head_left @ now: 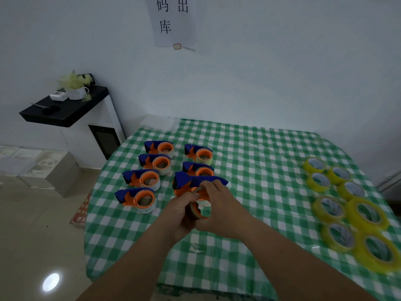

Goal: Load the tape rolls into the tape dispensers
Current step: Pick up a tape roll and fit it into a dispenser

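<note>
You hold one tape dispenser (196, 184) above the table, between your two hands. Your left hand (181, 210) grips it from the near-left side, with the fingers curled around the tape roll (200, 210) that sits in its orange wheel. Your right hand (219, 210) grips it from the right, and its fingers close over the blue top of the dispenser. Both hands touch each other under the roll.

The table carries a green and white checked cloth (249, 153). Six more dispensers (149, 178), each with a roll in it, lie to the left and far side of your hands in two columns. Eight yellow tape rolls (347, 205) lie flat at the right side of the table, well apart from your hands. A white wall stands behind, with a paper sign (173, 22) on it, and a black shelf (65, 108) is at the far left.

The held dispenser has its long axis going left to right, a little tilted. Its blue end with the wider head points left, the thin blue tip points right.
</note>
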